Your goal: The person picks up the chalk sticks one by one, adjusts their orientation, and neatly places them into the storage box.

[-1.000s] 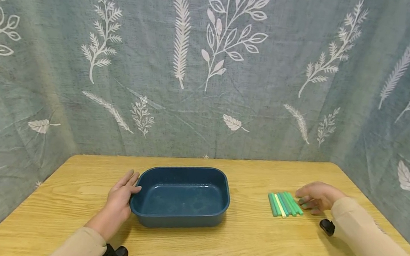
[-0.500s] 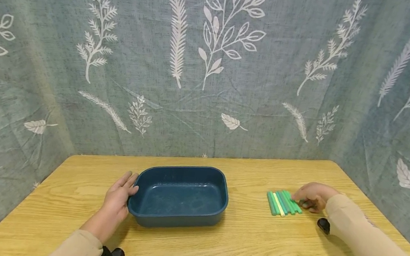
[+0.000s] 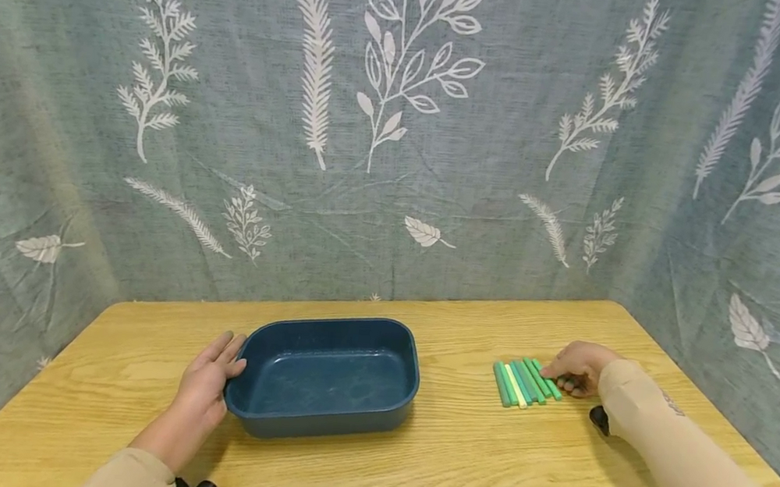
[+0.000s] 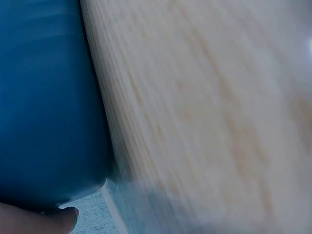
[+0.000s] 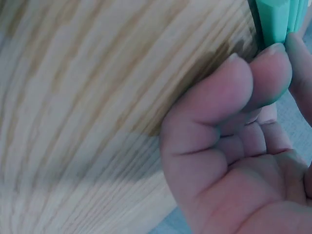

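My left hand (image 3: 206,379) lies along the left end of a dark blue rectangular basin (image 3: 318,423), fingers straight outside the wall and thumb tip at the rim. The basin's wall (image 4: 46,97) fills the left of the left wrist view. At the right, several pastel sticks (image 3: 516,386), green, teal and one yellow, lie side by side on the table. My right hand (image 3: 578,369) is at the row's right end, pinching the outermost green pastel stick (image 3: 551,388) between thumb and fingertips. The right wrist view shows its fingertips (image 5: 270,68) at that stick's end.
The wooden table (image 3: 439,468) carries the basin left of centre and the sticks to the right. A grey-green cloth with white leaf prints (image 3: 388,259) hangs behind the table and on both sides. A black wrist camera (image 3: 600,419) hangs under the right sleeve.
My right hand has moved in from beside the row onto the rightmost stick, which now stands slightly apart. The left hand stays at the basin, while the whole head view has shifted.
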`<state>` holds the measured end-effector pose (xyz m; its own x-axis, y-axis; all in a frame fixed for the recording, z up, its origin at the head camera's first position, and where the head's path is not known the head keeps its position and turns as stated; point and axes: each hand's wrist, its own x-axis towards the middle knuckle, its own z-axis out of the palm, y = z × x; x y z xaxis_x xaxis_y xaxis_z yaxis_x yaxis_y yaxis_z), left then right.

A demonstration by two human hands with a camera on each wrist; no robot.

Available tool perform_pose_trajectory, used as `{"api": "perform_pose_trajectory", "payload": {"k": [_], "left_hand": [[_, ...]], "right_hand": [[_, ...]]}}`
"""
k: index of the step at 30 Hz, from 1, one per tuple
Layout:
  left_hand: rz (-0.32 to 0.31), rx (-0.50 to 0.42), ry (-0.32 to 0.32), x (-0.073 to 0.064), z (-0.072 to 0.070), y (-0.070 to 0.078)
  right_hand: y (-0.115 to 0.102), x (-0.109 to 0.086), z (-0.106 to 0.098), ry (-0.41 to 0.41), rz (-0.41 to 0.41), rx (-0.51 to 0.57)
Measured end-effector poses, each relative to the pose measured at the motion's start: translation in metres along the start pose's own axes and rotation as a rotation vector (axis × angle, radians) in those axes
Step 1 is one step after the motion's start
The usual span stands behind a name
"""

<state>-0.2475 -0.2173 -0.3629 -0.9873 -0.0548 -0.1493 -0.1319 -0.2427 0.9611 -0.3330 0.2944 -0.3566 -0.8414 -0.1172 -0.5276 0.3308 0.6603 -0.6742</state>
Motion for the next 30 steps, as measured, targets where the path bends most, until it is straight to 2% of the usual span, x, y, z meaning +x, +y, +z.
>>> {"api": "perform_pose_trajectory", "payload": {"k": [13,22,30], "left_hand": [[0.009,0.022,0.016,-0.004,-0.005,0.000],[0.017,0.006,0.019,-0.004,-0.002,-0.008],[0.017,0.006,0.023,-0.002,0.001,-0.003]], "right_hand": [[-0.005,0.001,0.005,0.046,-0.005,-0.012],[0.010,-0.004,-0.006,0.004,-0.015,0.246],[0.014,-0.014,-0.013,-0.061,-0.136,0.482]]}}
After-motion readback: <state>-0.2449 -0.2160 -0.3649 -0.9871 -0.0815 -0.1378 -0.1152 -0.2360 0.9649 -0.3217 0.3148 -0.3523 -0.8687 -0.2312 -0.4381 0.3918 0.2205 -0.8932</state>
